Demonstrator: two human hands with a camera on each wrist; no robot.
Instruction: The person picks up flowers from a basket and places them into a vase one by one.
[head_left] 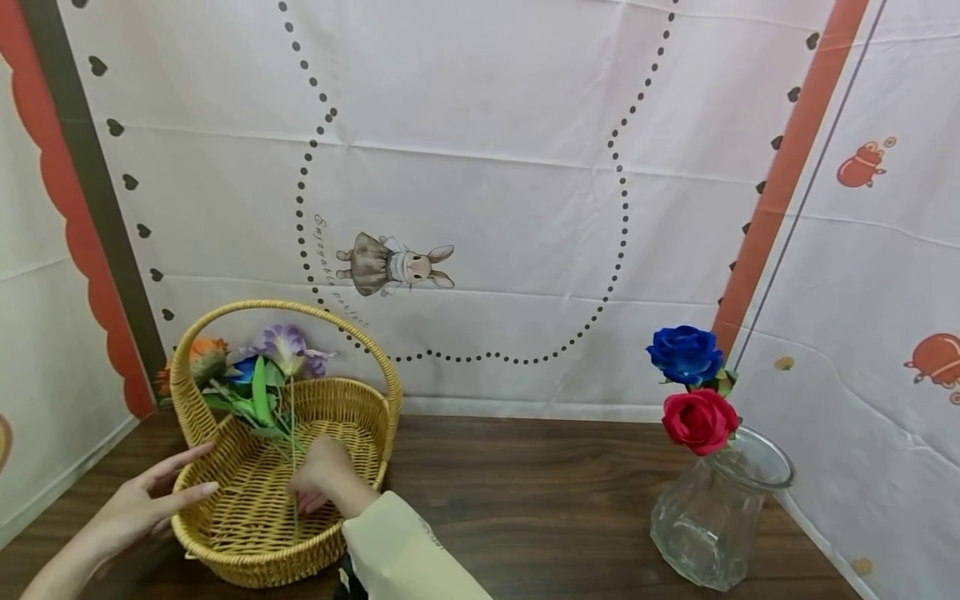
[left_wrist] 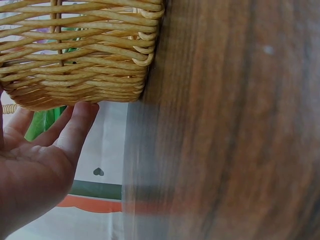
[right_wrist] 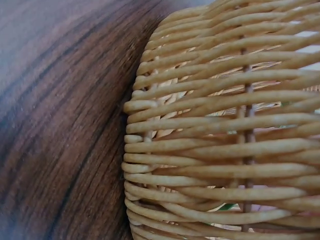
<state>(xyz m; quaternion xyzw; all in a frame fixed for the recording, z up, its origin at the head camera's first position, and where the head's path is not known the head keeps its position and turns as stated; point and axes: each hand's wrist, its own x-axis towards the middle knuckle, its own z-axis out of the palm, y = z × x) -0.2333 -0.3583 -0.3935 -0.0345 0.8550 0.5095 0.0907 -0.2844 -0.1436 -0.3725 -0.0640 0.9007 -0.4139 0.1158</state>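
A yellow wicker basket (head_left: 277,567) with an arched handle stands at the left of the table. My left hand (head_left: 138,504) is at its left rim, fingers extended; in the left wrist view the left hand's thumb (left_wrist: 82,122) touches the rim. Inside the basket, my right hand (head_left: 326,475) pinches the thin stem of a purple flower (head_left: 285,348), whose bloom points up near the handle. The right fingertips are partly hidden. An orange flower (head_left: 206,358) and a blue flower (head_left: 243,369) lean at the basket's back left. Only wicker wall and table show in the right wrist view.
At the right, a clear glass vase (head_left: 705,525) holds a blue rose (head_left: 685,354) and a red rose (head_left: 701,421). The dark wooden table (head_left: 525,500) reaches back to a printed cloth backdrop (head_left: 480,208) with a rabbit picture.
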